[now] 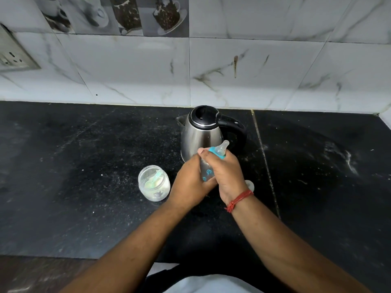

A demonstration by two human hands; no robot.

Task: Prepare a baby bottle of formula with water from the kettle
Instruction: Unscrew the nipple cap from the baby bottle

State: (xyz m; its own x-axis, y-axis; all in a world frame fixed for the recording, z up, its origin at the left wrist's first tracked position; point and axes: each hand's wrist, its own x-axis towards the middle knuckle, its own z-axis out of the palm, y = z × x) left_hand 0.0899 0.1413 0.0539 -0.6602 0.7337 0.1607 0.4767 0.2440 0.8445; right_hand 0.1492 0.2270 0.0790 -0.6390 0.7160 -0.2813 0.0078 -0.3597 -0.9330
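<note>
1. A pale marble-look tiled wall [254, 66] runs behind a black speckled stone desk [84, 187], dusted here and there with white powder; a switch plate [12, 53] sits at the far left of the wall.

2. The electric kettle [201, 134] stands at the back of the desk, lid closed, spout to the left and black handle to the right. Steel body and water inside make it the heavy item here, and probably hot: it should be taken only by the handle.

3. The open formula jar [154, 183] rests on the desk left of the hands, a pale scoop [153, 179] lying in the powder. Light and smooth-walled, it would tip easily if nudged.

4. The baby bottle [208, 169] is held tilted above the desk in front of the kettle, teat [223, 148] and teal collar [216, 153] on, pointing up and right. It looks like light, stiff, slick plastic, and only the teat is soft, so the body is the place to grip.

5. The left hand [190, 182] is wrapped around the lower body of the bottle; the right hand [227, 174] is closed over its upper part just under the collar. A red thread band [240, 199] circles the right wrist.

6. A small clear cap-like piece [249, 184] lies on the desk just right of the right hand; what it is cannot be told.
</note>
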